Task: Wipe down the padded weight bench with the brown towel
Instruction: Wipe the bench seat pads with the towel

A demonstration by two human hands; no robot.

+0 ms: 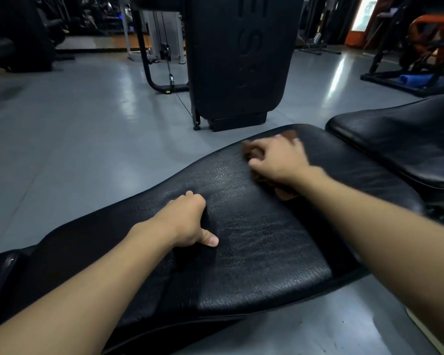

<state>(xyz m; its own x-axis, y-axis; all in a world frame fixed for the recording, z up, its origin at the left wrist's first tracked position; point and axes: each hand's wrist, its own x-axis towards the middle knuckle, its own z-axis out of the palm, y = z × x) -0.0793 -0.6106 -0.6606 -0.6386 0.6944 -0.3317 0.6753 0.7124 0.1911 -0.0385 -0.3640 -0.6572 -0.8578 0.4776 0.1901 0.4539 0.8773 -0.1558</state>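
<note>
The black padded weight bench [256, 242] runs across the lower half of the view, its leather cracked and shiny. My right hand [280, 160] grips the brown towel [251, 151] and holds it against the far end of the pad; the hand is blurred and covers most of the cloth. My left hand [190, 221] rests on the middle of the pad with curled fingers and the thumb stretched onto the surface, holding nothing.
A second black pad [400, 139] lies just right of the bench's far end. A tall black upright machine pad [239, 60] stands on the grey floor [75, 139] beyond. More gym frames and a blue roll [414, 80] are at the back right.
</note>
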